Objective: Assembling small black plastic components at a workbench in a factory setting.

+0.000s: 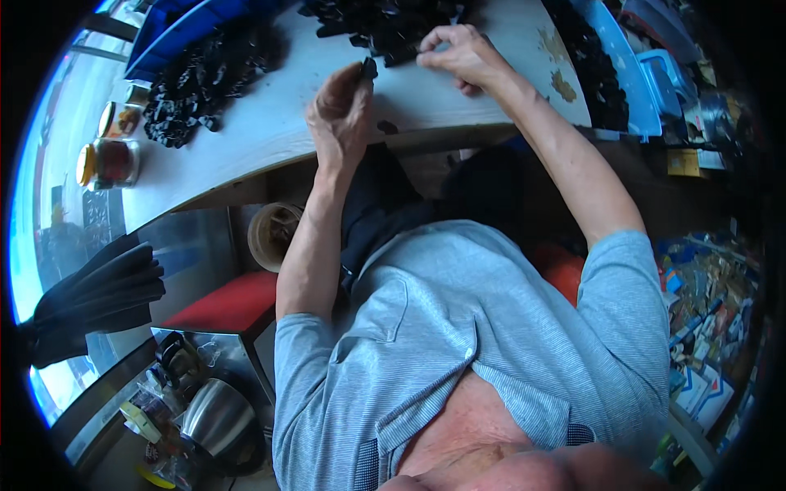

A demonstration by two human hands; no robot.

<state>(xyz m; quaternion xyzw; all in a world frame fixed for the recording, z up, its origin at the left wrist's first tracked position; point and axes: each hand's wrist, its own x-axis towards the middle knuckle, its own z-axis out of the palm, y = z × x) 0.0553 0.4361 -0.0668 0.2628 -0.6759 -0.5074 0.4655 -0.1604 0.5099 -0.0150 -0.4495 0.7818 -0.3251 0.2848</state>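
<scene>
Over the table's near edge my left hand (337,106) is closed, with a small black part (369,69) between its thumb and fingertips. The part's exact kind is too small to tell. To the right, my right hand (463,59) has its fingers curled and the thumb close to the index finger. Whether anything sits in that pinch I cannot make out. Just beyond both hands lies a heap of small black parts (385,24), its far side cut off by the frame. One loose black piece (387,128) rests by the table edge, below and between the hands.
A second black heap (205,82) lies at left beside a blue bin (176,33). Lidded jars (110,162) stand on the table's left end. At right, a light-blue tray (626,65) borders more black parts. Below the edge are a bucket (274,237) and a metal kettle (219,416).
</scene>
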